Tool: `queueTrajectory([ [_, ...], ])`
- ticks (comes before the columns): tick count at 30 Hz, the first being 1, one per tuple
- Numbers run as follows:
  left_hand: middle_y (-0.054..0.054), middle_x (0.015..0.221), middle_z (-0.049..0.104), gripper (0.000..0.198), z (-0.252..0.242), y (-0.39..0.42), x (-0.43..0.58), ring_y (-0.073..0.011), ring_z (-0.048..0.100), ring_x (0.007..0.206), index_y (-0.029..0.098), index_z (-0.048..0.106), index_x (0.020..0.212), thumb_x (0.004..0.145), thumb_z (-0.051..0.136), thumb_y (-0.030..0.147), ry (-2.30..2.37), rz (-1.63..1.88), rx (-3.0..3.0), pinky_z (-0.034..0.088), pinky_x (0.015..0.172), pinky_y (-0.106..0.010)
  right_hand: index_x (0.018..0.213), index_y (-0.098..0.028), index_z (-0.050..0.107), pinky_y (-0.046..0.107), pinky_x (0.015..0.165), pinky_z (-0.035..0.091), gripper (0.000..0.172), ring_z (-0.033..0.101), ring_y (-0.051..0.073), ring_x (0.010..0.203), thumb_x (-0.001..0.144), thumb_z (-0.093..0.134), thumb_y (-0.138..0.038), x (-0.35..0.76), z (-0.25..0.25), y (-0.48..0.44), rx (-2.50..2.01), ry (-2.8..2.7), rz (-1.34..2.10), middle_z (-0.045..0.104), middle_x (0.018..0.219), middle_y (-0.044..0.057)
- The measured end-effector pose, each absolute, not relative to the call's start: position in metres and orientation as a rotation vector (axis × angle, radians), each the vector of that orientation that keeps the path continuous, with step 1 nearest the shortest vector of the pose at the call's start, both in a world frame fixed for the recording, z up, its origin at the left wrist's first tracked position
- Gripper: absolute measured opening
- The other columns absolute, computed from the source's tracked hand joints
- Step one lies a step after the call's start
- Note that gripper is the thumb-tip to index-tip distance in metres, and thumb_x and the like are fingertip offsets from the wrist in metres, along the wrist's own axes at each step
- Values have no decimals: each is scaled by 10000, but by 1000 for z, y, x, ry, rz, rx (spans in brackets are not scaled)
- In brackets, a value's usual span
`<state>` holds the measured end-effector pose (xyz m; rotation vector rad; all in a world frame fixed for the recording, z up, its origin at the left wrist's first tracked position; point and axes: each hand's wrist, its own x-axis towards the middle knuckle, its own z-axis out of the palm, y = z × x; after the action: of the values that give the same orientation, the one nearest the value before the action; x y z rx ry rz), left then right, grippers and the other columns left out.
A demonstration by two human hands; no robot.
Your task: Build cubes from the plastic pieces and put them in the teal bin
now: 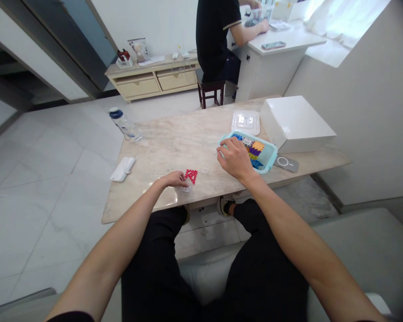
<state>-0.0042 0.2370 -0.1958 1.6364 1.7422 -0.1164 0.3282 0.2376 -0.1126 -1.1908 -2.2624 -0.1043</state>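
My left hand (pixel 176 179) rests low over the table, fingers loosely bent and apart, its tips at the edge of a red toothed triangular piece (pixel 191 175). One small white square grid piece (pixel 187 189) lies just below those fingers, and a second white grid piece (pixel 205 170) is to the right of the red one. Above the left side of a light-blue basket (pixel 271 157) is my right hand (pixel 235 156), its fingers curved with a gap between thumb and forefinger. Inside the basket are blue, purple and yellow toothed pieces, an orange piece (pixel 258 146) and a white grid piece (pixel 247 141).
Behind the basket are a clear plastic lid (pixel 246 122) and a white box (pixel 298 120). A grey device with a white ring (pixel 287 163) lies to its right. At the table's left are a water bottle (pixel 125 125) and a tissue pack (pixel 122 169). Another person (pixel 218 40) sits at a far counter.
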Motion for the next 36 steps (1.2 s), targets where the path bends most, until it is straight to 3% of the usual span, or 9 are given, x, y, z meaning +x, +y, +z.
queueTrajectory([
  [2,-78,966,764,519,-200,239,-1,-328,740,975,229,723,919,581,957,546,1834,-89,1674,559,839,-359,1112,-179,823,506,1014,457,348,548,348,1208,1113,481,-242,316,-110,232,-1192,-2336,-65,719,1259,170],
  [5,-165,1335,668,742,-206,241,6,-370,686,1233,211,667,1211,654,943,615,1974,-3,1726,539,1036,-399,1122,-169,820,508,1015,451,360,541,356,1224,1120,469,-247,303,-107,229,-1219,-2386,-27,719,1246,178],
  [8,-212,1495,554,877,-211,242,13,-372,662,1306,202,595,1333,670,956,647,2021,18,1741,512,1106,-402,1133,-164,822,510,1012,453,353,540,361,1221,1115,478,-241,297,-104,232,-1243,-2378,-9,718,1242,185],
  [18,-264,1500,551,945,-218,239,36,-426,610,1365,166,467,1446,745,952,574,2004,-58,1787,469,1139,-454,1120,-154,824,496,1022,456,347,556,353,1215,1114,491,-250,291,-106,228,-1251,-2379,9,718,1252,182],
  [24,-166,1413,560,700,-215,237,39,-335,696,1196,221,571,1368,790,896,447,1936,-99,1827,533,1057,-398,1106,-165,819,515,1013,458,327,556,363,1219,1109,503,-251,292,-111,227,-1243,-2390,-9,727,1242,184],
  [36,-136,1323,618,612,-211,238,37,-264,706,1010,196,640,1326,760,860,270,1872,-135,1898,570,900,-339,1132,-156,820,509,1013,460,323,569,364,1221,1106,514,-255,285,-111,228,-1251,-2393,32,723,1259,187],
])
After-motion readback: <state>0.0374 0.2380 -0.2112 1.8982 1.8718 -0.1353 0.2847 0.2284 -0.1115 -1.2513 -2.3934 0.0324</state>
